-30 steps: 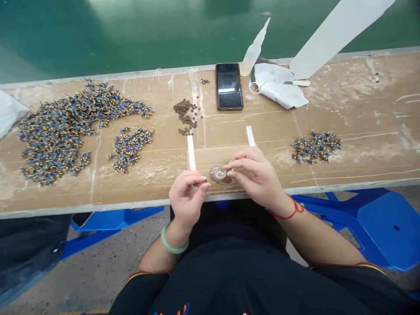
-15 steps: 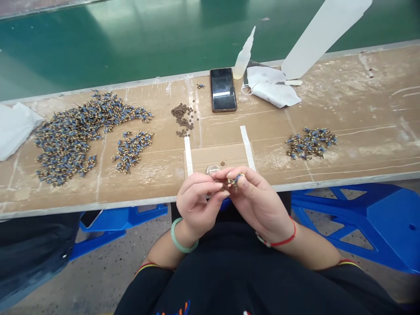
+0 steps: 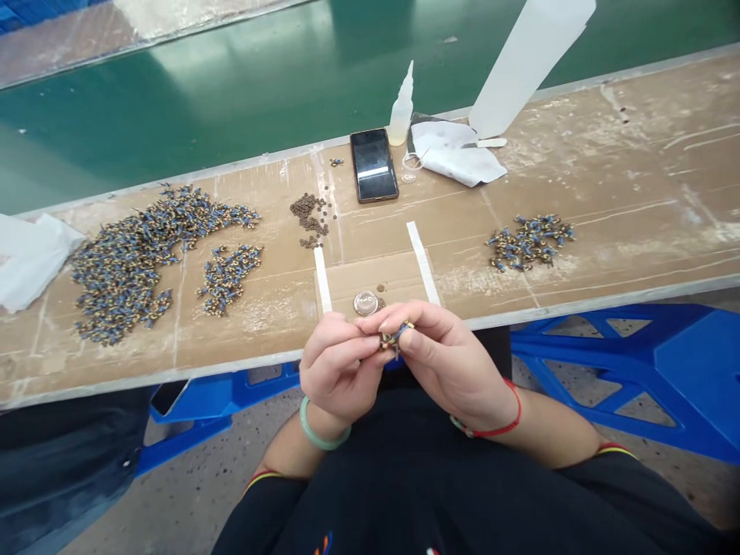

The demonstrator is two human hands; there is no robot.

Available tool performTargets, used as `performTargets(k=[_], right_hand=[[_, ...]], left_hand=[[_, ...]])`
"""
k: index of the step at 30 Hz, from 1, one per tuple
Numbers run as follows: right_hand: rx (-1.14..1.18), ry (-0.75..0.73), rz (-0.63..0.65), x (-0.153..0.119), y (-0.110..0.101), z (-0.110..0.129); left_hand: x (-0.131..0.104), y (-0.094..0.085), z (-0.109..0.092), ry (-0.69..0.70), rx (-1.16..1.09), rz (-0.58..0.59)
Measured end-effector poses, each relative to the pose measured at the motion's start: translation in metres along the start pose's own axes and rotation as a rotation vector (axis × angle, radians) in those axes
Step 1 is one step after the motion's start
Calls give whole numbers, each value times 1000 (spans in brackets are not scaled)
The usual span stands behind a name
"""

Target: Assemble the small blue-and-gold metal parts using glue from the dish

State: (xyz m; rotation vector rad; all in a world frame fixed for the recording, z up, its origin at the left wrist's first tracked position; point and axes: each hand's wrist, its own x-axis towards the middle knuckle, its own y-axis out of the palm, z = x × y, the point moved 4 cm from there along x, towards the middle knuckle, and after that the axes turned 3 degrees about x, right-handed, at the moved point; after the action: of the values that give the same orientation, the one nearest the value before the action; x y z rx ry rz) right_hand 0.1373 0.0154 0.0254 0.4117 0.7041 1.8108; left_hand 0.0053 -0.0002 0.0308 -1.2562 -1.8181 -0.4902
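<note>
A tiny blue-and-yellow figurine (image 3: 398,334) is held between the fingertips of my right hand (image 3: 448,362), just above the table's near edge. My left hand (image 3: 341,370) is closed in a pinch against the figurine's left side; whatever sits between its thumb and finger is hidden. Beyond my fingers a small round clear dish (image 3: 365,302) stands on a cardboard mat, and a brown disc (image 3: 380,288) lies close to it. Further back is a scatter of small brown discs (image 3: 309,216).
Left, a large heap of figurines (image 3: 127,262) and a smaller pile (image 3: 231,277); right, another pile (image 3: 530,242). At the back are a phone (image 3: 375,166), a squeeze bottle (image 3: 401,112) and a white cloth (image 3: 456,150). Blue stools (image 3: 682,362) stand below the table.
The left fingertips have closed in on the figurine, which is tilted differently in my right hand. The dish shows more fully. My view has shifted slightly.
</note>
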Motion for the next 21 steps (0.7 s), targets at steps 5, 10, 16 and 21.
performTargets(k=[5, 10, 16, 21], right_hand=[[-10, -32, 7, -1, 0, 3], [-10, -48, 54, -1, 3, 6], [-32, -31, 69, -3, 3, 10], [-57, -48, 91, -2, 2, 14]], left_hand=[[0, -2, -1, 17, 35, 12], [-1, -6, -3, 63, 60, 41], [3, -14, -6, 128, 128, 99], [10, -18, -8, 168, 156, 163]])
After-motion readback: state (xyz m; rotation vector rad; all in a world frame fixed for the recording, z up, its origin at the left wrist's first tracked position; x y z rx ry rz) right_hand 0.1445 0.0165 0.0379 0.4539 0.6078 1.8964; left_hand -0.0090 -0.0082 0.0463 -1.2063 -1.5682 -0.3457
